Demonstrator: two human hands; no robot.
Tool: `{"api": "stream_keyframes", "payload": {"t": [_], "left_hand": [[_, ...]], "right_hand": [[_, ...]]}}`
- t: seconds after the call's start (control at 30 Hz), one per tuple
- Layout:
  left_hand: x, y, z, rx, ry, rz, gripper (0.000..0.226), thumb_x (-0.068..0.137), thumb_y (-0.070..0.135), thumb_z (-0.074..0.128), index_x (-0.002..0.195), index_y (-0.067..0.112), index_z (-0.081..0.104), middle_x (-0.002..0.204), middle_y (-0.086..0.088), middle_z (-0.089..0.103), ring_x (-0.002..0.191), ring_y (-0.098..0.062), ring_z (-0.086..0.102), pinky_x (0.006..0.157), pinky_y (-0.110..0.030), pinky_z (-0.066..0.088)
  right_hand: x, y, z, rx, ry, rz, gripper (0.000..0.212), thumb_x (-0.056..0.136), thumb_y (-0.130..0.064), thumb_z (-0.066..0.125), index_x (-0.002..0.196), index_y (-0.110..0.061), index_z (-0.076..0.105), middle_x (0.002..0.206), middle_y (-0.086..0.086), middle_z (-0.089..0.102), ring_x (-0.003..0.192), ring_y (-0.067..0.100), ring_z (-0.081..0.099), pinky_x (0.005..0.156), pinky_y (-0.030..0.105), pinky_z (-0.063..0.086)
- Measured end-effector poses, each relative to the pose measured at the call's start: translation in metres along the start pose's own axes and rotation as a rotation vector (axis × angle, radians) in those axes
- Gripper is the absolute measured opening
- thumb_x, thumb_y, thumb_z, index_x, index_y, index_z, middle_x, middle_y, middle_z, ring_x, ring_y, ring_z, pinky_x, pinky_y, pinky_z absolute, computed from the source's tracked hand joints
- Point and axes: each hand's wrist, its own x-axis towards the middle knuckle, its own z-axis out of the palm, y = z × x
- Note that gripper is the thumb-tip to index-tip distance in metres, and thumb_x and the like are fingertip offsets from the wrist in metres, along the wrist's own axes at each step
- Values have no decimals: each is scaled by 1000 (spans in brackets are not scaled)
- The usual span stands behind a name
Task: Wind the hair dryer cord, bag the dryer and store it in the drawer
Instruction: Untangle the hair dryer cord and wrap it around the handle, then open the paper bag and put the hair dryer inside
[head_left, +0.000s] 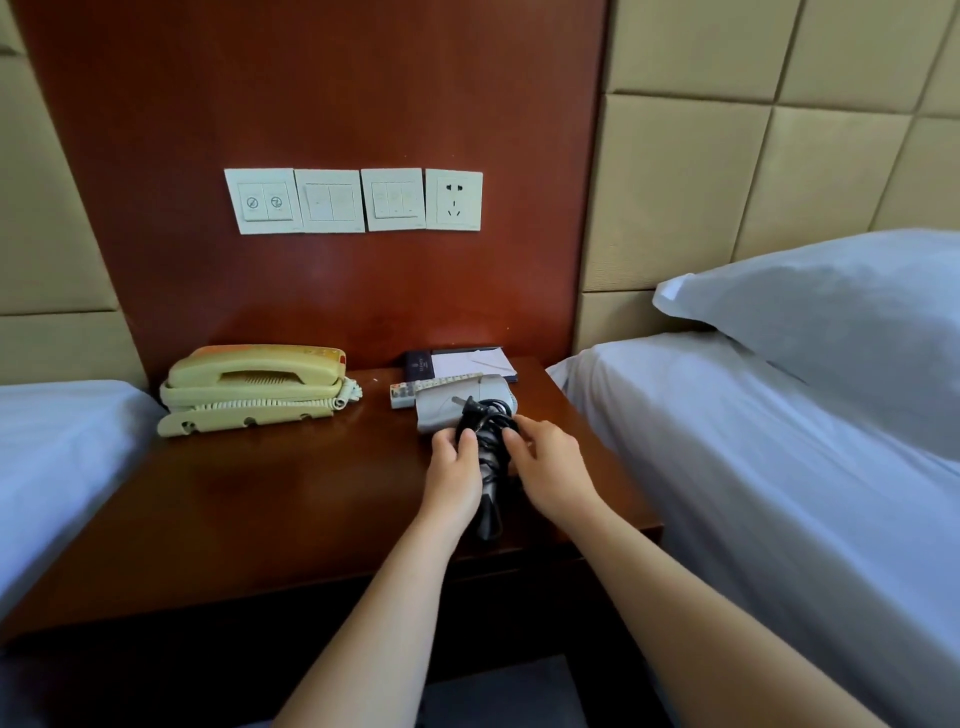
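Left hand (454, 470) gripping black hair dryer (489, 512), right hand (551, 467) clasping its coiled cord (491, 423), telephone (254, 387) at ten o'clock on nightstand (260, 499)

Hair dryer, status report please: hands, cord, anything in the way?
Left hand and right hand both grip the hair dryer. Cord wound round it, plug on top. Grey pouch lies just behind.

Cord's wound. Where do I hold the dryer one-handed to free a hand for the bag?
Around the wound cord on the hair dryer, from the left, where the left hand grips. The plug sticks out loose on top, so fingers over the coils should keep them wound.
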Motion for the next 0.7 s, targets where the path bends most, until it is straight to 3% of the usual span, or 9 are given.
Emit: {"api": "stream_keyframes", "payload": {"t": [0.07,0.2,0.4,0.57,0.7], "left_hand": [[-12,1,-3,31,2,6,41,102,31,29,136,10,40,130,-8,51,109,-17,46,90,-25,32],[-39,-3,-15,120,-7,17,46,101,31,33,142,10,35,145,-8,43,132,-23,41,101,-27,30],[-88,-3,-33,292,-7,135,28,99,25,40,117,11,57,117,-6,61,103,-17,53,80,-21,32],[-132,-15,-50,392,28,215,24,97,25,42,107,16,62,102,3,61,98,-13,55,80,-24,39],[-162,-41,-60,413,-73,155,22,97,28,42,96,20,63,96,-4,70,90,-20,66,85,-37,51]], "right_hand": [[-9,-4,-6,-50,12,15,36,97,-37,41,120,-13,57,108,8,59,101,30,58,80,34,41],[-31,-20,-21,-174,80,-27,43,96,-39,45,133,-18,49,129,0,46,109,29,56,78,32,39],[-79,-37,-36,-91,84,-126,34,93,-36,53,123,-21,58,113,-4,54,85,14,55,72,27,40],[-125,-31,-27,-64,25,-120,24,92,-32,55,106,-18,67,100,-4,59,90,20,61,74,29,44],[-155,-21,-13,-81,-121,-68,21,92,-33,53,100,-20,68,96,-3,68,90,19,63,78,33,50]]}}
